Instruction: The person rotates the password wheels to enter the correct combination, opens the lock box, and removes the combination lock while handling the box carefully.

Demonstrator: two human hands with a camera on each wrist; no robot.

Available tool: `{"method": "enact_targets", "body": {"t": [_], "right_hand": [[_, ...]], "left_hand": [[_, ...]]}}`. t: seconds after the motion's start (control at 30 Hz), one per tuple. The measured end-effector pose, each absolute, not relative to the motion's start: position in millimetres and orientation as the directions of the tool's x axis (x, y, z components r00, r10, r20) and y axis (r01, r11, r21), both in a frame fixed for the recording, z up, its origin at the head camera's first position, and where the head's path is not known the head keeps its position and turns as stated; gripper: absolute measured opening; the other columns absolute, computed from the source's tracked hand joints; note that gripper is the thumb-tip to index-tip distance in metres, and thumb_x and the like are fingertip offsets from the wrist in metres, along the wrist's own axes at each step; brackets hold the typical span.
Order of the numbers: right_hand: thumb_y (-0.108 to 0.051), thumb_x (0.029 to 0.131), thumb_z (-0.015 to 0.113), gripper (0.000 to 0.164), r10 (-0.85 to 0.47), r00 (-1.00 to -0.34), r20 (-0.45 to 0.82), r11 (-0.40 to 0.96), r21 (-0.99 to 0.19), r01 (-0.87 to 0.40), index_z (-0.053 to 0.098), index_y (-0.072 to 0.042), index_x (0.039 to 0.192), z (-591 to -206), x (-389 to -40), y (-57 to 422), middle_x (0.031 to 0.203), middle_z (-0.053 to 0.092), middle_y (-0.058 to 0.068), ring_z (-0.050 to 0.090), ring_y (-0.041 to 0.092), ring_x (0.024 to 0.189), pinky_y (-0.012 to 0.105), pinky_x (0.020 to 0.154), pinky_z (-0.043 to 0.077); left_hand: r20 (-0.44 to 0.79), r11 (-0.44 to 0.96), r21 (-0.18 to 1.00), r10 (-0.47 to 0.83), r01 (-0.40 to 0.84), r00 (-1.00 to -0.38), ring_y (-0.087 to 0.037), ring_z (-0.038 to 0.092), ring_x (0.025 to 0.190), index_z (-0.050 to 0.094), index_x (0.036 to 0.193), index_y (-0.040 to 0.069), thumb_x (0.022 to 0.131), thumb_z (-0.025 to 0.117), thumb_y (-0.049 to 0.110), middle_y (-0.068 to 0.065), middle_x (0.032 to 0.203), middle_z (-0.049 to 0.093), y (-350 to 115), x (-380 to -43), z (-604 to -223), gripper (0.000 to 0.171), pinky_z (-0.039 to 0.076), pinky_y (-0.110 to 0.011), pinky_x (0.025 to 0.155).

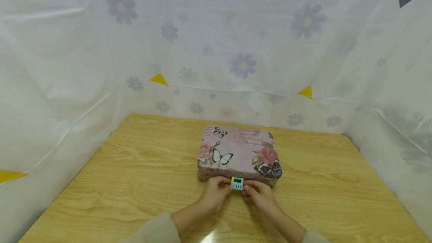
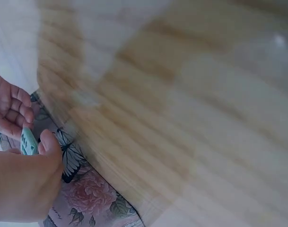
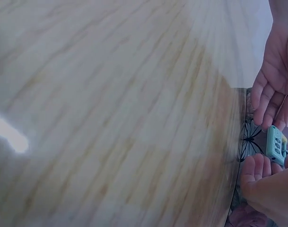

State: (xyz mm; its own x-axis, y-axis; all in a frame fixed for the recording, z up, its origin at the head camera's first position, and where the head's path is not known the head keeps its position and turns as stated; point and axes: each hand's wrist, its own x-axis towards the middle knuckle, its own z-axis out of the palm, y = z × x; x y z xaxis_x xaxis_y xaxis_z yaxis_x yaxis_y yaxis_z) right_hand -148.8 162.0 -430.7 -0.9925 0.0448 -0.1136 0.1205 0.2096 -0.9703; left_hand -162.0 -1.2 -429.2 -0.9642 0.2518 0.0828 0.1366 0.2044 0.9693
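A mint-green combination padlock (image 1: 237, 183) with number dials and a yellow corner hangs at the front edge of a pink box (image 1: 241, 149). Butterflies, roses and script cover the box's lid, which is down. My left hand (image 1: 215, 192) pinches the padlock's left edge between thumb and fingers. At its right edge my right hand (image 1: 261, 197) grips it with thumb and bent fingertips. In the right wrist view the dials of the padlock (image 3: 276, 144) face out between both hands; in the left wrist view the padlock (image 2: 28, 141) is partly covered by the left thumb.
The box stands on a wood-grain table (image 1: 145, 168). Behind it hangs a pale flower-printed curtain (image 1: 209, 48) with grey and yellow triangle pennants, and white sheeting (image 1: 50, 66) closes in the sides.
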Motion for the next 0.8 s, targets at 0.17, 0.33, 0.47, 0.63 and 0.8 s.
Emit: {"method": "enact_targets", "body": {"t": [0.17, 0.33, 0.47, 0.63, 0.8], "right_hand": [[0.001, 0.089, 0.051, 0.026, 0.056, -0.992, -0.117, 0.211, -0.969, 0.126, 0.055, 0.020, 0.107, -431.1, -151.0, 161.4, 0.086, 0.066, 0.012, 0.059, 0.011, 0.073, 0.024, 0.065, 0.057], [-0.001, 0.090, 0.052, 0.026, 0.064, -0.990, -0.126, 0.200, -0.970, 0.136, 0.056, 0.019, 0.107, -431.6, -152.0, 160.0, 0.085, 0.067, 0.011, 0.061, 0.011, 0.072, 0.027, 0.065, 0.058], [-0.002, 0.091, 0.051, 0.028, 0.055, -0.987, -0.148, 0.180, -0.971, 0.156, 0.055, 0.020, 0.108, -431.3, -152.4, 158.8, 0.083, 0.068, 0.011, 0.062, 0.012, 0.069, 0.025, 0.063, 0.058], [0.000, 0.092, 0.050, 0.027, 0.052, -0.985, -0.166, 0.173, -0.970, 0.173, 0.054, 0.021, 0.108, -430.5, -152.5, 157.8, 0.080, 0.067, 0.009, 0.063, 0.012, 0.067, 0.023, 0.061, 0.057], [0.002, 0.091, 0.050, 0.023, 0.088, -0.984, -0.155, 0.179, -0.969, 0.169, 0.056, 0.020, 0.105, -429.9, -152.7, 155.0, 0.076, 0.066, 0.007, 0.062, 0.012, 0.066, 0.022, 0.061, 0.057]], "left_hand": [[-0.006, 0.122, 0.992, 0.207, 0.020, -0.978, -0.018, 0.064, 0.063, 0.060, 0.090, -0.016, 0.081, 0.062, -0.004, -0.018, 0.073, 0.064, 3.2, -164.9, -428.3, 0.015, 0.058, -0.029, 0.056], [-0.018, 0.088, 0.996, 0.184, -0.002, -0.983, -0.020, 0.064, 0.058, 0.059, 0.089, -0.018, 0.081, 0.062, -0.007, -0.022, 0.071, 0.064, 6.5, -163.8, -426.8, 0.014, 0.059, -0.032, 0.054], [0.060, 0.053, 0.996, 0.197, 0.071, -0.979, -0.019, 0.066, 0.057, 0.063, 0.086, -0.014, 0.081, 0.065, -0.002, -0.020, 0.069, 0.066, 6.5, -166.5, -435.4, 0.014, 0.059, -0.029, 0.053], [0.044, 0.059, 0.997, 0.189, 0.056, -0.981, -0.017, 0.065, 0.057, 0.064, 0.086, -0.014, 0.081, 0.065, -0.002, -0.018, 0.069, 0.066, 7.8, -167.5, -437.5, 0.013, 0.059, -0.030, 0.054], [-0.018, 0.105, 0.994, 0.166, 0.000, -0.986, -0.020, 0.064, 0.058, 0.062, 0.087, -0.018, 0.081, 0.063, -0.008, -0.025, 0.071, 0.064, 9.5, -165.5, -430.9, 0.012, 0.059, -0.033, 0.054]]}}
